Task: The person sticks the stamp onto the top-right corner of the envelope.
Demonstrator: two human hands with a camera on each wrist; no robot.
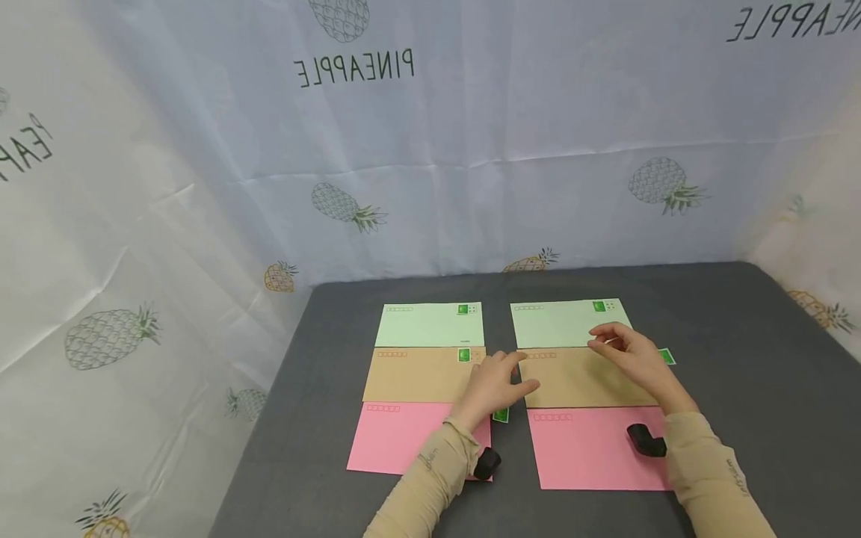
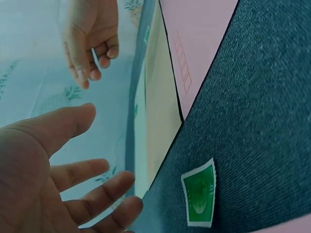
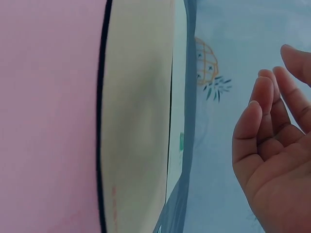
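My left hand [image 1: 494, 385] hovers between two columns of envelopes, fingers spread and holding nothing. Below it a loose green stamp [image 2: 199, 196] lies on the dark table, beside the left pink envelope [image 1: 397, 441]. My right hand [image 1: 632, 360] is raised over the right tan envelope [image 1: 572, 381], fingers loosely bent, with nothing visible between them. Another green stamp [image 1: 667, 356] shows at the right edge of that envelope, partly hidden by the hand. Green stamps sit on the left tan envelope [image 1: 410, 377], the left light-green envelope [image 1: 424, 326] and the right light-green envelope [image 1: 551, 326].
The right pink envelope [image 1: 592, 456] lies nearest me in the right column, partly under my right forearm. Black wrist devices stick out by the left sleeve [image 1: 430, 478] and the right sleeve [image 1: 709, 467]. A pineapple-print cloth [image 1: 471, 202] hangs behind the dark table [image 1: 296, 426].
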